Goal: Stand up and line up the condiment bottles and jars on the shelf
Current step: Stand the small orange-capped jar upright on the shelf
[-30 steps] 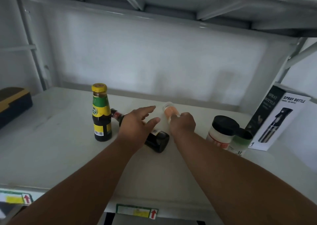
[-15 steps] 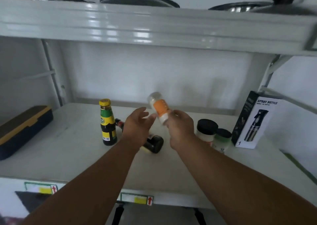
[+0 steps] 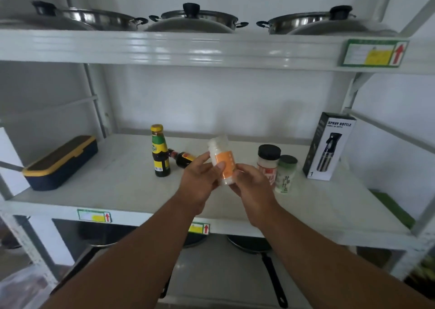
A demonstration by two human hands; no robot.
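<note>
Head view: fallen bottle (image 3: 182,158) half hidden

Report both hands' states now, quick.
Left hand: holding the clear plastic jar with the orange label.
Right hand: holding the same jar near its base.

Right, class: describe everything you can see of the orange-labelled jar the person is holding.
The orange-labelled jar is a small, clear, plastic-looking cylinder filled with white grains, with an orange band round its middle. It is held above the shelf, tilted slightly left at the top. The left hand grips its side, thumb across the label; the right hand holds its lower end. Its cap is blurred.
</note>
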